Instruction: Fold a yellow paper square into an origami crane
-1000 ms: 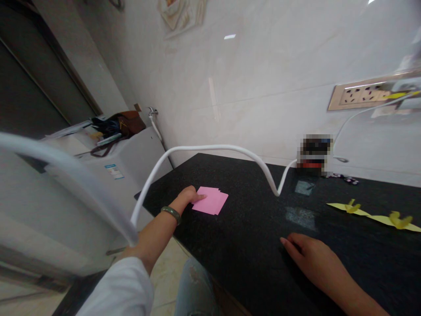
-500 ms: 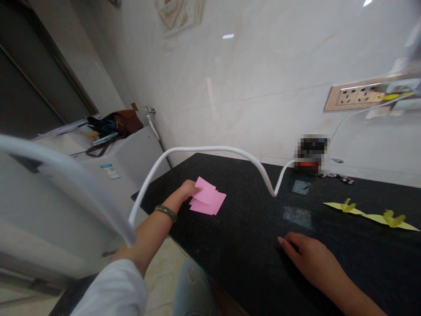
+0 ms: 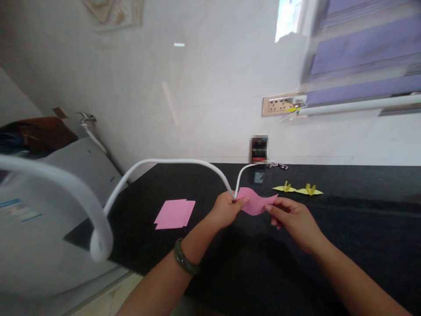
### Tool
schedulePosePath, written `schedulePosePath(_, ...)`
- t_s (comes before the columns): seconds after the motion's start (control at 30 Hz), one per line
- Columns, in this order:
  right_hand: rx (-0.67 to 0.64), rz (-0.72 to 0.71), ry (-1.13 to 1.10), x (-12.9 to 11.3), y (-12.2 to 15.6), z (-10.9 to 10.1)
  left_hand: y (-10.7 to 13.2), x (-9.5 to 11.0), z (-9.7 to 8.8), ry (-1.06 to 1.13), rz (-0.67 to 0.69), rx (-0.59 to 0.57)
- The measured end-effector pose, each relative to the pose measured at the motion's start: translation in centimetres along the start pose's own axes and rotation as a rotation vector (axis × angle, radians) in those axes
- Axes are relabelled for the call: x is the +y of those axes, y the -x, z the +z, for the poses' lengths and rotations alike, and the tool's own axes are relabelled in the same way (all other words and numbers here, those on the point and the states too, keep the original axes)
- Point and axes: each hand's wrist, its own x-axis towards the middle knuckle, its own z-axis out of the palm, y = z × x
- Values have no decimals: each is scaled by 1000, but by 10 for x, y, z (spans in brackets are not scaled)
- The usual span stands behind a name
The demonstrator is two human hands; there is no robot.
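Note:
A sheet of pink paper (image 3: 255,202) is held up above the black countertop (image 3: 138,186), bending in a wave. My left hand (image 3: 226,210) pinches its left side between thumb and fingers. At the right corner my right hand (image 3: 292,217) grips it the same way. To the left of my hands, a small pile of pink paper sheets (image 3: 174,214) lies flat, slightly fanned. Two folded yellow paper cranes (image 3: 297,189) stand behind my right hand, side by side.
A white bendy cable or stand arm (image 3: 184,161) arches across in front of me and passes by my left hand. Against the wall stands a blurred-out device (image 3: 259,149). A wall socket (image 3: 279,105) is above it. A white appliance (image 3: 88,175) stands left of the counter.
My left hand has brought one pink sheet rightward off the pile. My right hand has risen from the countertop and taken its other side. The view has swung right.

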Motion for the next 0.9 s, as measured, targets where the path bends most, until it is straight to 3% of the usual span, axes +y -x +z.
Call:
schedulePosePath(0.07,52,-46,-63,-1,0,-9,-3,3,11,168,-44,27)
schedulePosePath(0.13,114,-157,-23,3,0,-17,-6,4,16,391,-195,8)
schedulePosePath(0.23,124,-382,93,15,-1,-26,-9,2,20,729,-508,-276)
schedulePosePath(0.3,63,-486,195,22,0,-28,-9,-2,23,877,-596,-476)
schedulePosePath(0.37,-29,-557,340,25,3,-28,-8,-8,26,959,-551,-466)
schedulePosePath(0.43,-85,-595,430,25,5,-28,-6,-13,29,970,-465,-358)
schedulePosePath(0.63,-257,-580,513,22,10,-24,-1,-21,30,1085,-428,-288)
schedulePosePath(0.9,-124,-434,296,28,6,-18,-2,-23,30,1140,-431,-302)
